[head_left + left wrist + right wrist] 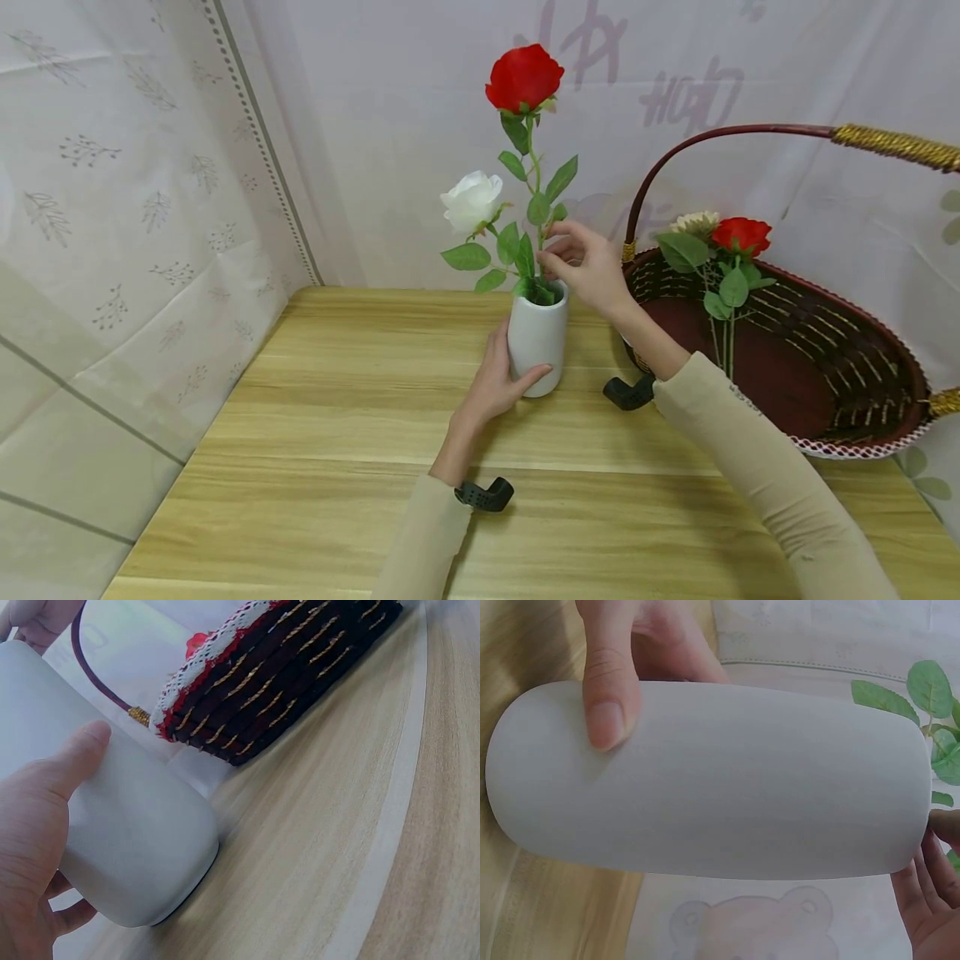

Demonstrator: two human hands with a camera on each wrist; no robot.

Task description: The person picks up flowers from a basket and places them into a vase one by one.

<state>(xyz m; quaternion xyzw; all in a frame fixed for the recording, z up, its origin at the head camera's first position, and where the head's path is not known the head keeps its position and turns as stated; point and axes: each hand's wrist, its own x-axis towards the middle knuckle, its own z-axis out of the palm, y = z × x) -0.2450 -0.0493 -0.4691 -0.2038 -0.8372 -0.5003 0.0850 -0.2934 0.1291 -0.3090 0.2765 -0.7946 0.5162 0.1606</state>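
A white vase (pixel 538 350) stands on the wooden table with two long-stemmed flowers in it. One is a tall red rose (pixel 524 79); the other, lower and leaning left, is a white rose (pixel 472 202). My left hand (pixel 493 382) grips the vase low on its left side, with the thumb across the front, as the left wrist view also shows. Just above the rim, my right hand (pixel 588 268) pinches the red rose's stem between thumb and fingers. In the right wrist view the vase (pixel 757 784) hides part of that hand's surroundings.
To the right sits a dark woven basket (pixel 862 350) with a tall handle and lace trim. Inside it lie another red rose (pixel 741 237) and a cream flower (pixel 696 223). Patterned curtains (pixel 375 167) hang behind and left of the table (pixel 315 433).
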